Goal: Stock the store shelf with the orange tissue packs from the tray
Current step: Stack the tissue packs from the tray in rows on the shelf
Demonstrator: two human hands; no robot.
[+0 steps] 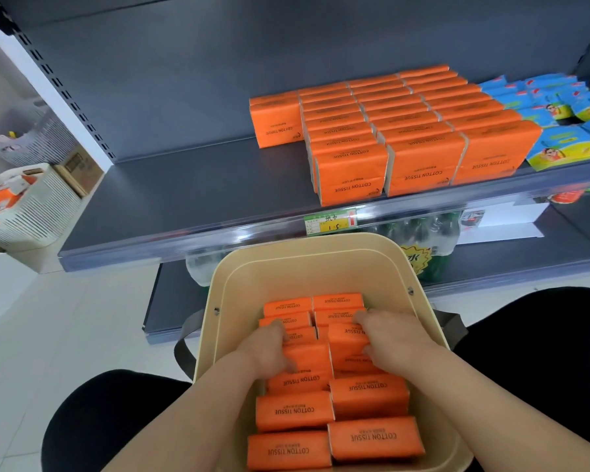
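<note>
A beige tray [321,260] sits on my lap, holding two rows of orange tissue packs [293,412] marked COTTON TISSUE. My left hand [269,345] reaches into the left row, fingers curled round a pack [309,357] in the middle. In the right row, my right hand [389,335] grips another pack [346,338]. Above the tray, the dark grey shelf [184,192] carries several rows of stocked orange packs [419,141] on its right half; the left half is bare.
Blue and yellow packets [566,110] lie right of the orange rows on the shelf. A price label [331,221] is on the shelf's front rail. Green bottles [419,233] stand on the lower shelf. A white basket [31,206] with orange items stands at the left, on the floor.
</note>
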